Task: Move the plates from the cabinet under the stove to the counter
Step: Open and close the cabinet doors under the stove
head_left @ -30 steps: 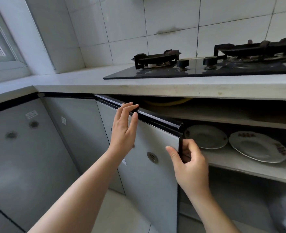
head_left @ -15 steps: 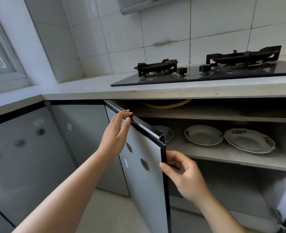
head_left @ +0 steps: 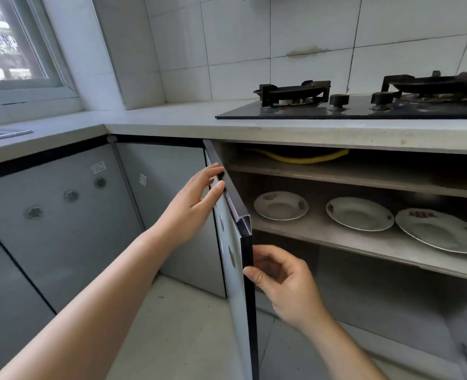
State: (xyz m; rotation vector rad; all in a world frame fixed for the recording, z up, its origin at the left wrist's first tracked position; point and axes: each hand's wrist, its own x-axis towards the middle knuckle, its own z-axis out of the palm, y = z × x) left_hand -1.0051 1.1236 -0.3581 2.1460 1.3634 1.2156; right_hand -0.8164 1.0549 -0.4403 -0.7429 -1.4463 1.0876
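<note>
The pale stone counter (head_left: 172,122) runs along the tiled wall and turns at the corner under the window (head_left: 10,42). It looks matte and a little speckled on its front edge. On it lies a black glass gas stove (head_left: 364,109) with two dark iron pan supports and two round knobs.

Under the stove the cabinet (head_left: 364,171) stands open. Its shelves are flat grey boards with a dusty surface. A yellow hose (head_left: 303,159) curves on the top shelf. The cabinet door (head_left: 235,259) is swung out toward the camera; it has a grey smooth face with small round vents and a glossy black frame.

The three plates are on the middle shelf in a row, apart from each other. All are white, round, shallow ceramic with small reddish flower prints on the rim: the left plate (head_left: 281,205), the middle plate (head_left: 359,213) and the larger right plate (head_left: 438,229).

The left hand (head_left: 191,204) is open, fingers straight, and the fingertips (head_left: 219,185) rest on the top black edge of the door. The right hand (head_left: 284,278) is half curled at the door's vertical edge, thumb at the front and fingers behind it; it seems a loose pinch, not a firm one. No hand touches the plates.
</note>
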